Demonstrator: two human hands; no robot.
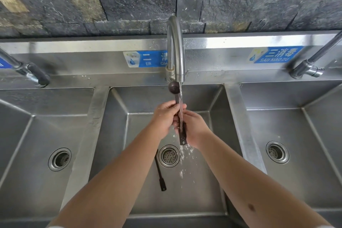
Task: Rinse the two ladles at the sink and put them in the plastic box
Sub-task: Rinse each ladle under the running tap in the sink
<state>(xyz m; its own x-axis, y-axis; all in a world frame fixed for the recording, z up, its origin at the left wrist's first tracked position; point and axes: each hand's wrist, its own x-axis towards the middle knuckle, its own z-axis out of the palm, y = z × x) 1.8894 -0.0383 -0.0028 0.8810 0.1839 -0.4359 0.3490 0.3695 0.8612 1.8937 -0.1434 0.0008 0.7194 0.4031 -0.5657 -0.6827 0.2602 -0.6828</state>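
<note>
Both my hands hold a dark ladle (174,87) upright under the running tap (175,46) of the middle sink basin (212,102). Its small round bowl points up near the spout and its flat handle hangs down past my palms. My left hand (165,118) wraps the upper handle. My right hand (194,128) grips the lower handle. Water streams down the handle and splashes below. A second dark ladle (160,174) lies on the basin floor left of the drain (168,156), partly hidden by my left forearm. No plastic box is in view.
Steel basins sit to the left (37,135) and right (296,126), each with a drain. Other taps stand at the far left (27,72) and far right (311,66). Blue labels are stuck on the steel backsplash below a dark stone wall.
</note>
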